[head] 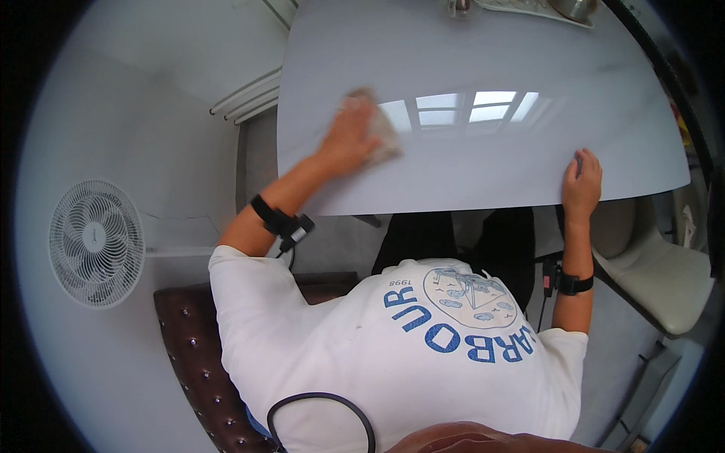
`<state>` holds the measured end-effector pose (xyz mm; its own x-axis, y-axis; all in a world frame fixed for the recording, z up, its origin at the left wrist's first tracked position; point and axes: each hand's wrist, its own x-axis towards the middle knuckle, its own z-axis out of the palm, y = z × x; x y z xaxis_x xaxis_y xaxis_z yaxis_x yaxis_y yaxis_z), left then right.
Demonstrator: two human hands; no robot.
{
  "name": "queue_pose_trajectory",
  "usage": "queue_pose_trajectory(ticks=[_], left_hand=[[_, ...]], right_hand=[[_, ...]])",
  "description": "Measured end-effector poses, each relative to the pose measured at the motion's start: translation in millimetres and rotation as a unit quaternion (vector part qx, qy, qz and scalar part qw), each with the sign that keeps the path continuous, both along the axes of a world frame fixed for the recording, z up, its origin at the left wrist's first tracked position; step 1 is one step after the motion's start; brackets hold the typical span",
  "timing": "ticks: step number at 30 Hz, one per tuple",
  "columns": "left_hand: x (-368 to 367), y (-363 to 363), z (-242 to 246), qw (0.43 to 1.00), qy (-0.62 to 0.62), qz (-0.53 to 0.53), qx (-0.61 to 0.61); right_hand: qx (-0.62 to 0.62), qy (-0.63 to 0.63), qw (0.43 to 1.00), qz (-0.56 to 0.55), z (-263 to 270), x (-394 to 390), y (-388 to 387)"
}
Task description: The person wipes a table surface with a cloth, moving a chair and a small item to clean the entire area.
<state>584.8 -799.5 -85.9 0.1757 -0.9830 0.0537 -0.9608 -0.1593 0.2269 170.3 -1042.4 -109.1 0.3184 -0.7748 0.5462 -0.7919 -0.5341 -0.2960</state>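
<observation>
A beige cloth [386, 136] lies on the glossy pale table [453, 170], toward its left side. My left hand [350, 136] presses down on the cloth, fingers spread over it and slightly blurred. Near the front edge at the right, my right hand [583, 184] rests on the tabletop with its fingers curled. A small dark thing shows by its fingers; whether the hand holds it is unclear. Window light reflects from the tabletop between my two hands.
A tray [535, 10] with a metal vessel and a small glass container [459, 8] stand at the far edge. A beige chair [660, 277] is at the right, a tufted brown leather seat [195, 362] at lower left. A white fan [95, 238] is at the left.
</observation>
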Motion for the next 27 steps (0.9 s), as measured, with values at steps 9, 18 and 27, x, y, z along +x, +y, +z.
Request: queue_pose_trajectory(ticks=[9,18,27], left_hand=[[-17,-36,4,0.99,-0.066,-0.125,0.018],[124,-130,-5,0.961,-0.175,0.183,0.113],[-217,-174,17,0.926,-0.003,-0.377,0.004]], right_hand=[[-0.004,-0.023,1.0,0.014,-1,-5,2],[0.005,-0.054,0.998,-0.014,10,8,9],[0.021,-0.067,0.998,-0.003,8,0,6]])
